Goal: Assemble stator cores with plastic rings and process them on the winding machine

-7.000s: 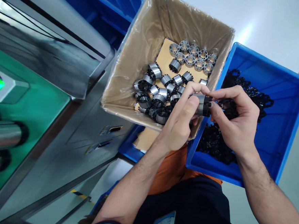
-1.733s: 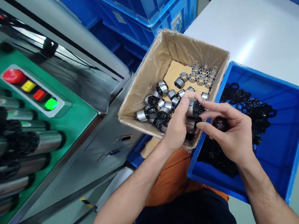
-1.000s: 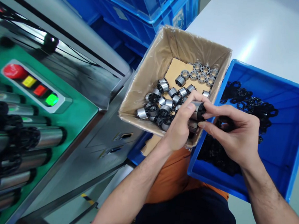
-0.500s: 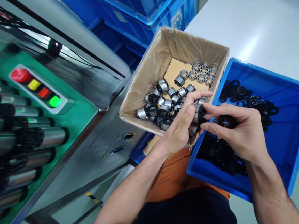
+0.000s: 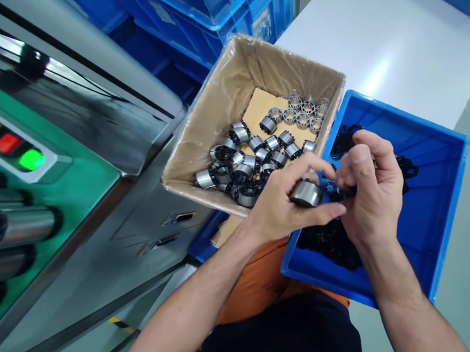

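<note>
My left hand (image 5: 281, 200) is closed around a short silver metal core (image 5: 306, 194), a stator-like ring with a dark edge, held above the right side of the cardboard box. Its thumb stretches toward my right hand. My right hand (image 5: 374, 191) is curled over the blue bin, fingertips pinched on a black plastic end cap (image 5: 332, 189), partly hidden by the fingers. The fingertips of both hands are close together. Inside the lined cardboard box (image 5: 207, 110) lie several loose cores with black caps (image 5: 243, 171) and, standing in rows, bare silver cores (image 5: 303, 119).
The blue bin (image 5: 452, 212) holds a heap of black plastic pieces (image 5: 327, 244). A white table (image 5: 349, 34) extends behind. To the left stands a machine with a green top (image 5: 81, 186), lit buttons (image 5: 30, 159) and metal rollers (image 5: 26, 223). Blue crates (image 5: 212, 45) are stacked at the back.
My right hand has drawn away from the core and curled, its fingers turned up. The core in my left hand has tilted, its silver side now facing me. The camera view has shifted right.
</note>
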`<state>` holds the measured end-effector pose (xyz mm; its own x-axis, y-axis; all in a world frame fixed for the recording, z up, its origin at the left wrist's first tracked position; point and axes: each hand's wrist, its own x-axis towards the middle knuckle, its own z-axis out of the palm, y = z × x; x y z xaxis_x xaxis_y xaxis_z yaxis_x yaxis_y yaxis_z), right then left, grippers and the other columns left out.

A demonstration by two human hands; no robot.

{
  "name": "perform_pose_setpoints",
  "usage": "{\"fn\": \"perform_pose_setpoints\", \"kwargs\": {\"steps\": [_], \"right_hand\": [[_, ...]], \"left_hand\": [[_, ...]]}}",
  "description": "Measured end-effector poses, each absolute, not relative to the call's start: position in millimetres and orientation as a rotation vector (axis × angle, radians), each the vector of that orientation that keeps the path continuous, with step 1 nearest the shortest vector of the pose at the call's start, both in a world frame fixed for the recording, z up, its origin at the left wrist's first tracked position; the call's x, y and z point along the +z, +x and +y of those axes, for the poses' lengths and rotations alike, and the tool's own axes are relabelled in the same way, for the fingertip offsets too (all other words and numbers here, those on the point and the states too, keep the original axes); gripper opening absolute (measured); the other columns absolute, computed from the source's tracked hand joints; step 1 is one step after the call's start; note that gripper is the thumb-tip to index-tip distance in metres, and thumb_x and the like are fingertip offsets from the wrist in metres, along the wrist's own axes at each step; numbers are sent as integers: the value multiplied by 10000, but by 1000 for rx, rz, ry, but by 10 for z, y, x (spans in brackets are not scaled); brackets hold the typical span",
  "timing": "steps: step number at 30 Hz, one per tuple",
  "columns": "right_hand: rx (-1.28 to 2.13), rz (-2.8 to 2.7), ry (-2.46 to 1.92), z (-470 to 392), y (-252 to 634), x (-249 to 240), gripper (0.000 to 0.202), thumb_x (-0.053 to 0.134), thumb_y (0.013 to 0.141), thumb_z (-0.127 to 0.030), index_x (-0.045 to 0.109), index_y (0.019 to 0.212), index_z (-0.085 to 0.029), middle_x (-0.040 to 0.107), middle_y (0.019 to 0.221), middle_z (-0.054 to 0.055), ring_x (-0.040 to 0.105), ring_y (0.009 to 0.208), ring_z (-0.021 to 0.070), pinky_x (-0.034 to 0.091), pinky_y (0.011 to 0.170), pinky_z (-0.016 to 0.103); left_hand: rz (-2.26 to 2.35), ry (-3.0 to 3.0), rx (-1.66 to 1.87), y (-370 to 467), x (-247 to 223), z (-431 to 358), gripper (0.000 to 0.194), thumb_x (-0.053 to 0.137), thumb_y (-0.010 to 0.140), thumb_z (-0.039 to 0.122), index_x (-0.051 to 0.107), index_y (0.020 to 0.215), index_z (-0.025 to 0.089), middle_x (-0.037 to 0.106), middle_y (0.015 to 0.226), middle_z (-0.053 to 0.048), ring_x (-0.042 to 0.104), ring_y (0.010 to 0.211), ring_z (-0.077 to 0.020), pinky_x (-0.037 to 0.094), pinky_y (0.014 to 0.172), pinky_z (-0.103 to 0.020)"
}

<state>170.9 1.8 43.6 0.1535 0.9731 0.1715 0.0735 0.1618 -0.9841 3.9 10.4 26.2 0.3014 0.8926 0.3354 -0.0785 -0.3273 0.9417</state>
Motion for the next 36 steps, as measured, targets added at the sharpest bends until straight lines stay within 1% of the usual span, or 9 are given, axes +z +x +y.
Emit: {"fn": "perform_pose_setpoints", "kwargs": {"steps": [3,6,8,11,13,16,22,28,36], "right_hand": [[902,-1245,-1244,-10,1706,480,376,704,1174,-696,818,1328,-373,759,1030,11,776,868,201,686,757,368],[846,-1276,-1335,0,1778,542,412,688,1177,-702,835,1348,-357,828,1150,36,841,981,239,734,828,401],[944,-1315,-1313,18,1839,568,436,730,1148,-716,848,1358,-353,863,1238,46,840,913,227,730,744,390],[1242,-1349,-1177,27,1880,585,450,842,1077,-714,875,1331,-345,887,1114,32,787,739,186,669,575,332],[1366,-1319,-1109,18,1871,593,432,904,1040,-682,890,1309,-345,879,1019,13,774,699,177,657,545,311],[1414,-1307,-1040,-6,1846,616,393,996,985,-585,898,1293,-363,899,1086,1,777,700,169,679,569,315],[1209,-1353,-1128,-34,1824,668,440,1032,954,-516,885,1335,-352,903,1140,32,860,894,238,791,804,426],[1028,-1395,-1183,-60,1738,654,398,1072,910,-402,927,1278,-358,912,1104,23,856,928,237,792,889,424],[981,-1428,-1219,-91,1668,644,289,1026,921,-294,963,1199,-344,922,1080,20,833,884,222,773,848,407]], "left_hand": [[812,1717,1258,54,308,47,290,989,934,336,712,952,251,689,763,66,565,583,-98,480,574,-257],[914,1589,1370,37,288,11,301,925,1018,457,720,941,251,717,799,36,603,600,-124,503,576,-280],[942,1451,1433,16,245,13,353,860,1074,551,714,947,256,732,814,19,614,593,-138,505,565,-295],[921,1341,1458,-16,188,40,391,840,1092,588,694,936,260,684,770,23,570,573,-131,480,552,-292],[925,1332,1461,-30,174,62,425,882,1060,606,682,922,257,633,757,27,541,595,-129,460,561,-292],[914,1358,1464,-46,189,92,475,951,988,652,702,931,252,635,791,23,538,627,-127,462,582,-294],[712,937,1271,-46,235,117,516,745,1102,720,669,1424,323,701,904,6,632,602,-162,543,544,-324],[710,957,1173,4,149,19,518,527,1176,832,600,1229,322,555,747,36,548,531,-157,458,472,-295],[722,930,1168,-7,226,14,424,597,1180,741,626,1274,329,660,920,5,545,565,-127,461,465,-276]]}}
